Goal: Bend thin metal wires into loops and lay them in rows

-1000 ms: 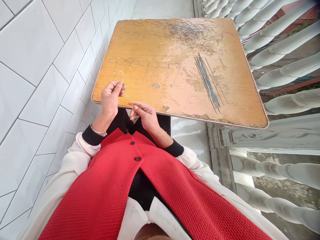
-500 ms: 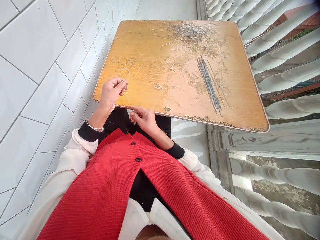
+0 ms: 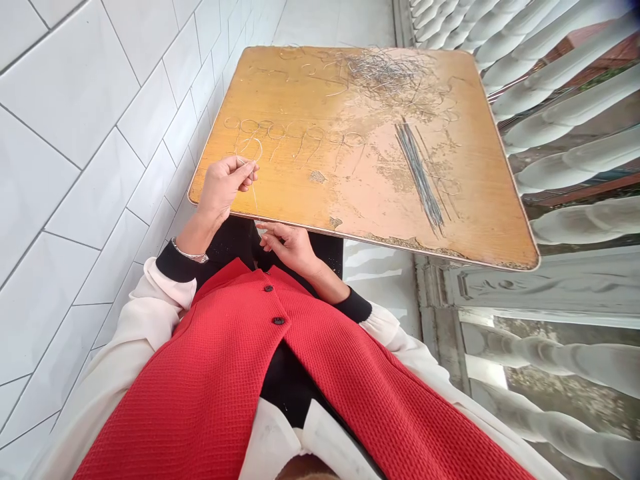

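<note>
My left hand (image 3: 221,190) rests over the near left corner of a worn wooden board (image 3: 320,120), shut on a thin metal wire (image 3: 253,193) that hangs down past the board's near edge. My right hand (image 3: 287,245) sits just below that edge with its fingers curled together, and whatever they pinch is hidden. Above my left hand, a row of small wire loops with straight tails (image 3: 293,137) lies on the board. A tangled heap of wire (image 3: 387,73) lies at the far edge, and a bundle of straight wires (image 3: 420,177) lies to the right.
A white tiled wall (image 3: 85,180) runs along the left side. White turned balusters (image 3: 565,113) stand along the right. My red waistcoat (image 3: 225,373) and cream sleeves fill the lower view, and a tiled floor (image 3: 383,280) shows beneath the board.
My right hand has drawn back toward me, below the board's near edge, with its fingers closer together. The board appears slightly lower in view. My left hand has barely moved.
</note>
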### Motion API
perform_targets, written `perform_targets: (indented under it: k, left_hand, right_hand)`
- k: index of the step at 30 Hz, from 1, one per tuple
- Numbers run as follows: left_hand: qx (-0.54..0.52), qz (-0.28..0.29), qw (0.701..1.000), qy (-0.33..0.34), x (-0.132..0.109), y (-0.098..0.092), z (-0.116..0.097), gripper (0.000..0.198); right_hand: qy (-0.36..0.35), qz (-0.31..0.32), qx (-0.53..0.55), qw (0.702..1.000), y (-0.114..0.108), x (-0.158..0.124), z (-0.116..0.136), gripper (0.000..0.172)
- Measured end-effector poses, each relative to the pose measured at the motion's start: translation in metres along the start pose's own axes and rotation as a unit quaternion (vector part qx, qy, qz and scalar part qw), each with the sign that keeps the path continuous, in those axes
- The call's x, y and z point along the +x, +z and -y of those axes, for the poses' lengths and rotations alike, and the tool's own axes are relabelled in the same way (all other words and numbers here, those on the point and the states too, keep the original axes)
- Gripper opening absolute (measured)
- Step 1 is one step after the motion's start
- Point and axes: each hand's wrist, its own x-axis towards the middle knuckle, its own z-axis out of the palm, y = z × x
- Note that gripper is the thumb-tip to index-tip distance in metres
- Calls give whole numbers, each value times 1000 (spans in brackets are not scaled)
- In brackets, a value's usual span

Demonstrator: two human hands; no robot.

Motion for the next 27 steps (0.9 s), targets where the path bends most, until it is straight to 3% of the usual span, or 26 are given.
perform_targets:
  k: [4, 9, 12, 14, 16, 20, 23, 27]
  left_hand:
    - [-2, -8, 1000, -12, 0, 1, -1, 24]
    - [-5, -8, 1000, -6, 0, -1, -2, 24]
    - [5, 10, 1000, 5, -4, 2, 1, 25]
    - [2, 30, 1000, -4, -9, 8, 6, 26]
    - [-9, 51, 998, -26, -15, 16, 12, 26]
    - [-34, 91, 993, -64, -23, 29, 25, 25]
    - [-36, 110, 991, -64, -26, 31, 27, 25]
    - [-33, 121, 989, -74, -26, 29, 25, 22]
  right_hand:
    - [19, -11, 5, 1000, -1, -3, -2, 28]
    - [74, 57, 26, 995, -14, -9, -9, 27]
    - [155, -23, 98, 983, -27, -8, -7, 34]
    - [173, -108, 144, 968, -35, -1, 0, 41]
    - [171, -153, 175, 958, -39, 8, 9, 48]
    - [167, -139, 215, 952, -35, 28, 24, 54]
    - [146, -136, 210, 957, -28, 36, 27, 44]
    - [135, -182, 210, 951, -26, 37, 25, 34]
